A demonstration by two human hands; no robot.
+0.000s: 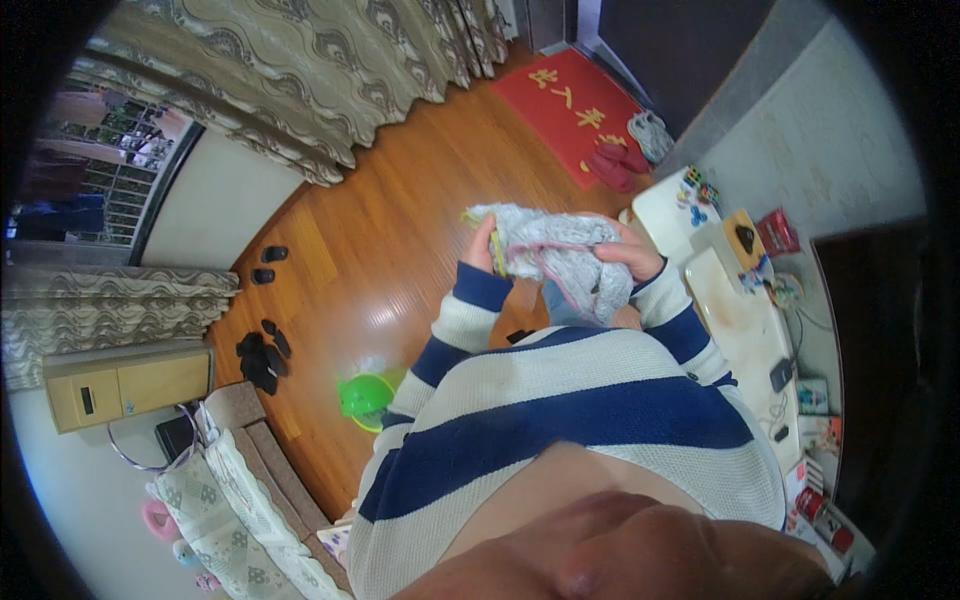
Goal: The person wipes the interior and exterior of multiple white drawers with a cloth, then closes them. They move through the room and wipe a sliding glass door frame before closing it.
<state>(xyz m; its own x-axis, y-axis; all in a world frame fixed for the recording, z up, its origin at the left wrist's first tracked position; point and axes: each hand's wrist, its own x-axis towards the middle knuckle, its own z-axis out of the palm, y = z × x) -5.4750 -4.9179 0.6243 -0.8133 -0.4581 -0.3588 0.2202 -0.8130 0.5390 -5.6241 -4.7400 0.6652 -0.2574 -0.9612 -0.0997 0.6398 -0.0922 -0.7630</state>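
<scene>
A bunched, light grey-white cloth with pink and yellow edging hangs between my two hands in front of my chest. At its yellow-edged end, my left hand grips it with the thumb on top. My right hand pinches the opposite end, its thumb lying over the folds and its other fingers mostly hidden. Part of the cloth droops below the right hand. Beyond the cloth lies the wooden floor.
To the right runs a white cabinet bearing small items. A red doormat holds shoes by the door. On the left are a green basin, black shoes, a covered sofa and patterned curtains.
</scene>
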